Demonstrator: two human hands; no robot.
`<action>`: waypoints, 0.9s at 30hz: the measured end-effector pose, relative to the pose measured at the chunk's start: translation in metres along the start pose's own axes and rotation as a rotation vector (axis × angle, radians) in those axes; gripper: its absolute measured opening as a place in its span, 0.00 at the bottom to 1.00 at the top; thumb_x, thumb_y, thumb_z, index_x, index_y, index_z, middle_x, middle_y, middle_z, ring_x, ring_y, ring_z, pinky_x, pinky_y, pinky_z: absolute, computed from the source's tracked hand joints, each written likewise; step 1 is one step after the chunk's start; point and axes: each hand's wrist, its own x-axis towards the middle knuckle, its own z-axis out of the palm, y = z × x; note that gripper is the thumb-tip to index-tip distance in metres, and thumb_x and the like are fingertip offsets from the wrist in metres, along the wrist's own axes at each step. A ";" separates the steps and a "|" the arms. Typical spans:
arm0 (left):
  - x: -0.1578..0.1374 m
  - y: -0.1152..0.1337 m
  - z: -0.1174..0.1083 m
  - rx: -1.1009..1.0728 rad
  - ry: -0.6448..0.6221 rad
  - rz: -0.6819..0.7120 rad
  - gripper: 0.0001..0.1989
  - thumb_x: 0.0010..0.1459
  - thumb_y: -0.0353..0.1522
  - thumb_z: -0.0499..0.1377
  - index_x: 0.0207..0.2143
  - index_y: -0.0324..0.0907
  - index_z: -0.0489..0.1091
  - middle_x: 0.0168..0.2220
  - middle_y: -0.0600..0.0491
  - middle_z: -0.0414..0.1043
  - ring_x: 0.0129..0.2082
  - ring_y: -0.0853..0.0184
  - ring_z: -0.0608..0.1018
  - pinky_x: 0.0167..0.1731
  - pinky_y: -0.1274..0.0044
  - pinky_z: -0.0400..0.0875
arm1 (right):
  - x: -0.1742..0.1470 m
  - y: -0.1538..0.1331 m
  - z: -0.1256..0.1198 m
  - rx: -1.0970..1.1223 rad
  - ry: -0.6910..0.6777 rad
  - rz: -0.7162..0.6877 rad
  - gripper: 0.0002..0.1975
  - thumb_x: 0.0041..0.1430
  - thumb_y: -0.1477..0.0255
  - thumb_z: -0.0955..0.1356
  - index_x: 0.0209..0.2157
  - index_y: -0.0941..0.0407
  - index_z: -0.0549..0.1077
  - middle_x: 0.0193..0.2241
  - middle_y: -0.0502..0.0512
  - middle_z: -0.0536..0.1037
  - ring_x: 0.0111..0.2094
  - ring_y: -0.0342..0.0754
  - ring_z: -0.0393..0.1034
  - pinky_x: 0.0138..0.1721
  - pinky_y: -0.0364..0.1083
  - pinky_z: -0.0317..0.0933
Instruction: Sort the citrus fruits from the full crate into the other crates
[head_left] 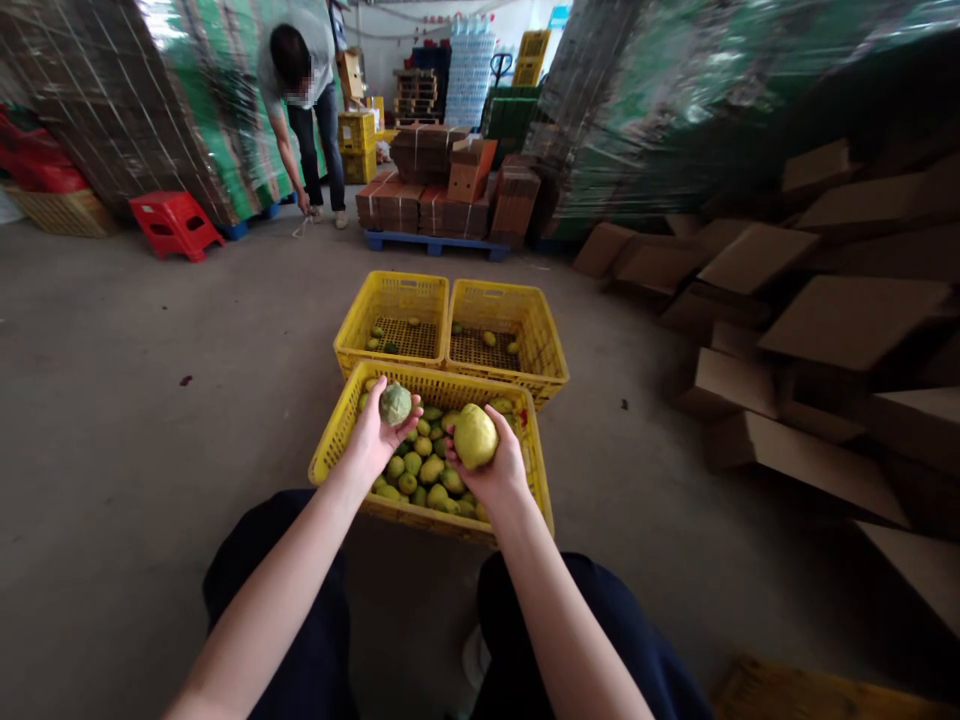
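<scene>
Inspecting, we judge
Our left hand (370,433) holds a green lemon (395,404), right hand (505,468) a yellow lemon (475,436); next likely calls for setting down

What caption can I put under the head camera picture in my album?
Green fruit in the left hand, yellow fruit in the right hand, over a yellow crate of more fruit.
</scene>
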 end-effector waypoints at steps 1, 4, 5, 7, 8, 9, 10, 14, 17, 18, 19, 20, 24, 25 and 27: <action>0.000 0.000 0.000 -0.007 -0.012 -0.004 0.17 0.65 0.39 0.54 0.33 0.33 0.73 0.26 0.48 0.77 0.20 0.70 0.78 0.17 0.82 0.74 | 0.001 0.000 0.000 0.016 0.020 -0.014 0.13 0.61 0.63 0.63 0.28 0.56 0.70 0.18 0.54 0.76 0.18 0.46 0.70 0.16 0.41 0.64; 0.001 0.000 -0.001 -0.023 -0.010 0.002 0.17 0.66 0.37 0.52 0.35 0.33 0.73 0.25 0.49 0.76 0.20 0.70 0.78 0.18 0.83 0.74 | 0.003 0.001 0.002 0.031 0.081 -0.055 0.12 0.62 0.64 0.64 0.28 0.55 0.70 0.16 0.50 0.74 0.16 0.44 0.69 0.17 0.41 0.64; 0.001 -0.001 -0.001 -0.027 -0.006 -0.003 0.17 0.67 0.37 0.51 0.35 0.33 0.73 0.25 0.49 0.76 0.21 0.70 0.78 0.19 0.82 0.75 | 0.004 0.001 0.002 0.033 0.092 -0.063 0.12 0.63 0.65 0.64 0.28 0.55 0.70 0.16 0.48 0.74 0.16 0.44 0.68 0.17 0.41 0.64; 0.001 -0.002 -0.001 -0.043 -0.001 -0.020 0.17 0.68 0.36 0.48 0.36 0.34 0.73 0.26 0.48 0.76 0.25 0.68 0.80 0.22 0.80 0.77 | 0.004 0.001 0.003 0.035 0.093 -0.058 0.12 0.64 0.65 0.63 0.28 0.55 0.69 0.15 0.48 0.73 0.16 0.44 0.68 0.17 0.42 0.65; 0.001 -0.003 -0.001 -0.058 0.002 -0.024 0.18 0.69 0.35 0.48 0.36 0.34 0.72 0.27 0.47 0.77 0.26 0.67 0.80 0.24 0.79 0.78 | 0.004 0.001 0.003 0.035 0.087 -0.043 0.13 0.64 0.64 0.62 0.29 0.55 0.70 0.16 0.48 0.74 0.16 0.45 0.68 0.17 0.42 0.65; 0.001 -0.004 0.000 -0.079 0.010 -0.020 0.18 0.69 0.35 0.47 0.36 0.34 0.72 0.28 0.46 0.77 0.27 0.67 0.80 0.25 0.78 0.79 | 0.003 0.002 0.003 0.035 0.080 -0.024 0.14 0.65 0.64 0.61 0.30 0.55 0.70 0.16 0.49 0.74 0.17 0.45 0.69 0.17 0.42 0.65; 0.002 -0.004 0.000 -0.105 0.024 -0.008 0.17 0.69 0.35 0.48 0.36 0.34 0.72 0.28 0.47 0.77 0.28 0.67 0.80 0.26 0.77 0.79 | 0.003 0.002 0.002 0.034 0.075 -0.003 0.15 0.66 0.63 0.60 0.30 0.55 0.70 0.17 0.51 0.75 0.18 0.46 0.70 0.18 0.42 0.65; 0.004 -0.001 0.001 -0.155 0.106 0.053 0.09 0.64 0.34 0.56 0.35 0.37 0.71 0.27 0.52 0.75 0.26 0.69 0.79 0.26 0.78 0.79 | 0.001 0.003 0.001 -0.003 0.025 0.040 0.16 0.66 0.62 0.59 0.30 0.56 0.71 0.19 0.55 0.77 0.20 0.47 0.72 0.22 0.44 0.69; 0.005 0.002 0.001 -0.094 0.111 0.041 0.07 0.62 0.32 0.59 0.32 0.37 0.71 0.26 0.52 0.75 0.25 0.71 0.78 0.25 0.81 0.78 | 0.001 0.004 0.001 -0.065 -0.036 0.019 0.10 0.60 0.66 0.65 0.29 0.57 0.71 0.20 0.54 0.77 0.20 0.46 0.71 0.22 0.43 0.68; 0.005 0.003 0.001 -0.070 0.103 0.013 0.09 0.63 0.33 0.58 0.32 0.36 0.71 0.26 0.51 0.75 0.24 0.71 0.77 0.24 0.81 0.77 | 0.001 0.005 0.001 -0.085 -0.048 0.008 0.07 0.58 0.67 0.67 0.29 0.56 0.71 0.20 0.54 0.77 0.20 0.45 0.71 0.21 0.42 0.67; 0.005 0.003 0.001 -0.048 0.099 -0.030 0.12 0.64 0.36 0.56 0.32 0.36 0.71 0.26 0.49 0.75 0.23 0.71 0.77 0.22 0.81 0.75 | 0.001 0.005 0.001 -0.101 -0.055 -0.003 0.06 0.57 0.69 0.67 0.29 0.56 0.71 0.21 0.53 0.77 0.20 0.45 0.70 0.20 0.41 0.66; 0.006 0.003 0.001 -0.030 0.104 -0.081 0.16 0.66 0.38 0.53 0.33 0.35 0.71 0.25 0.48 0.75 0.21 0.71 0.76 0.19 0.82 0.73 | 0.001 0.005 0.001 -0.109 -0.057 -0.014 0.05 0.56 0.69 0.68 0.30 0.56 0.71 0.21 0.52 0.76 0.20 0.45 0.70 0.19 0.40 0.65; 0.008 0.000 -0.002 0.013 0.139 -0.158 0.20 0.69 0.39 0.46 0.36 0.36 0.72 0.24 0.49 0.75 0.18 0.71 0.74 0.16 0.83 0.68 | 0.002 0.005 0.002 -0.061 -0.012 -0.065 0.04 0.54 0.69 0.69 0.30 0.55 0.71 0.20 0.49 0.75 0.20 0.44 0.69 0.18 0.41 0.64; 0.008 -0.001 -0.002 0.016 0.125 -0.138 0.19 0.69 0.38 0.46 0.37 0.36 0.72 0.24 0.50 0.75 0.20 0.71 0.76 0.17 0.82 0.70 | 0.002 0.004 0.002 -0.040 0.018 -0.080 0.04 0.53 0.69 0.69 0.29 0.55 0.71 0.20 0.49 0.75 0.20 0.44 0.68 0.19 0.41 0.64; 0.007 -0.001 -0.003 0.016 0.071 -0.117 0.18 0.69 0.36 0.46 0.38 0.36 0.72 0.25 0.51 0.76 0.22 0.70 0.78 0.21 0.81 0.73 | 0.002 0.003 0.002 -0.006 0.081 -0.108 0.04 0.53 0.70 0.70 0.29 0.54 0.71 0.20 0.47 0.74 0.20 0.43 0.68 0.19 0.41 0.64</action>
